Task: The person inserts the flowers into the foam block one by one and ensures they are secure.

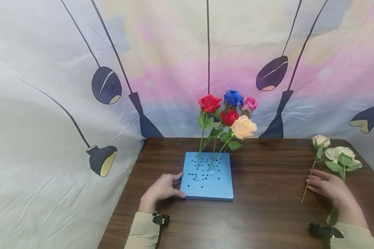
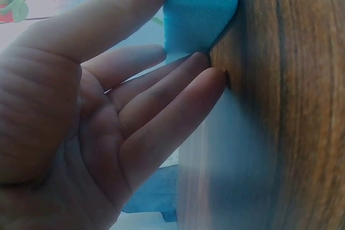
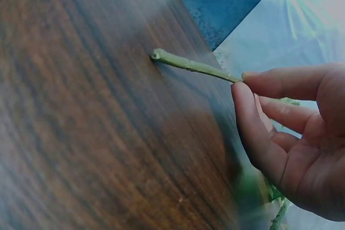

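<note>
My left hand [image 1: 163, 188] touches the left edge of a light blue foam block [image 1: 218, 186], its fingers nearly straight. In the left wrist view the thumb and fingertips meet the block's side [image 2: 197, 14]. At the right, my right hand [image 1: 330, 186] pinches the stem of a small white artificial rose [image 1: 320, 141] between thumb and fingertip. The right wrist view shows the cut end of that stem [image 3: 188, 64] over the table. A larger white rose [image 1: 341, 154] lies beside it, its stem partly hidden by the hand.
Upright in the holed block stand red roses [image 1: 210, 103], a blue rose [image 1: 233, 98], a pink rose [image 1: 250, 104] and a peach rose [image 1: 243, 127]. The block sits on a dark wooden table [image 1: 268, 207]. A cloth printed with lamps [image 1: 174, 69] hangs behind.
</note>
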A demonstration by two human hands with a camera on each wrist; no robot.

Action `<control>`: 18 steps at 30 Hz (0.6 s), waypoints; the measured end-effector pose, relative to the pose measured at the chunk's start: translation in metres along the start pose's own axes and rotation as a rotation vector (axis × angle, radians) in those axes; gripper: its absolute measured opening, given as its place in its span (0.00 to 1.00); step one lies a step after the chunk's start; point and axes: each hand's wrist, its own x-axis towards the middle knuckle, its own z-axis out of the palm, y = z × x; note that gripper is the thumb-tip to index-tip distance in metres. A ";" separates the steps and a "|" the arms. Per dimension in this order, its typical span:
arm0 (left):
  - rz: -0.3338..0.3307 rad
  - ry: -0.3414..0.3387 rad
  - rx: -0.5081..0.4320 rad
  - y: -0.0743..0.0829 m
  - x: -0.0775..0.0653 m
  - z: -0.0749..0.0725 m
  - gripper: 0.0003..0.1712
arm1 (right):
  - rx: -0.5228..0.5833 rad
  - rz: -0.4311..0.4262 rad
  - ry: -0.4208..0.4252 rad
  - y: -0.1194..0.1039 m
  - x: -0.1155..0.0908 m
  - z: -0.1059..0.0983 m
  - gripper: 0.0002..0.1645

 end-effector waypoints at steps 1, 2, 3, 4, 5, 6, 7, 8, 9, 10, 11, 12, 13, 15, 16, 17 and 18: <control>-0.001 0.000 0.001 0.000 0.000 0.000 0.57 | 0.031 -0.009 0.000 0.001 0.000 0.001 0.46; -0.001 0.000 0.001 0.000 0.000 0.000 0.57 | 0.058 -0.018 -0.002 0.002 -0.001 0.001 0.46; -0.002 -0.001 0.001 0.001 0.000 0.000 0.57 | 0.070 -0.033 -0.005 0.002 -0.001 0.002 0.45; -0.002 0.000 0.001 0.001 -0.001 0.000 0.57 | 0.082 -0.045 -0.005 0.002 -0.001 0.002 0.43; -0.002 0.001 0.001 0.001 -0.001 0.000 0.57 | 0.084 -0.057 -0.003 0.002 -0.001 0.003 0.42; -0.002 0.001 0.001 0.001 -0.001 0.000 0.57 | 0.101 -0.061 0.002 0.002 -0.002 0.003 0.38; -0.001 0.002 0.000 0.001 -0.001 0.000 0.57 | 0.092 -0.069 0.005 0.001 -0.002 0.004 0.37; 0.000 0.001 -0.002 0.001 -0.001 0.000 0.57 | 0.079 -0.075 0.008 0.001 -0.002 0.004 0.35; 0.002 0.001 -0.003 0.001 -0.001 0.000 0.57 | 0.070 -0.081 0.012 0.000 -0.003 0.004 0.33; 0.003 0.000 -0.005 0.001 -0.001 0.000 0.57 | 0.072 -0.081 0.014 -0.001 -0.003 0.005 0.32; 0.003 0.000 -0.007 0.001 -0.001 0.000 0.57 | 0.077 -0.081 0.016 -0.002 -0.003 0.005 0.31; 0.003 -0.001 -0.009 0.001 -0.001 0.001 0.57 | 0.076 -0.084 0.018 -0.003 -0.004 0.005 0.29; 0.003 -0.001 -0.010 0.000 -0.001 0.001 0.57 | 0.076 -0.090 0.017 -0.004 -0.005 0.006 0.29; 0.004 0.000 -0.011 0.000 -0.001 0.001 0.57 | 0.095 -0.100 0.021 -0.005 -0.006 0.006 0.26; 0.004 0.001 -0.010 0.000 -0.001 0.001 0.57 | 0.103 -0.105 0.024 -0.005 -0.007 0.007 0.24; 0.006 0.002 -0.010 0.000 -0.001 0.002 0.57 | 0.129 -0.106 0.026 -0.006 -0.007 0.008 0.22; 0.007 0.002 -0.009 0.000 -0.001 0.002 0.57 | 0.150 -0.110 0.028 -0.006 -0.008 0.008 0.21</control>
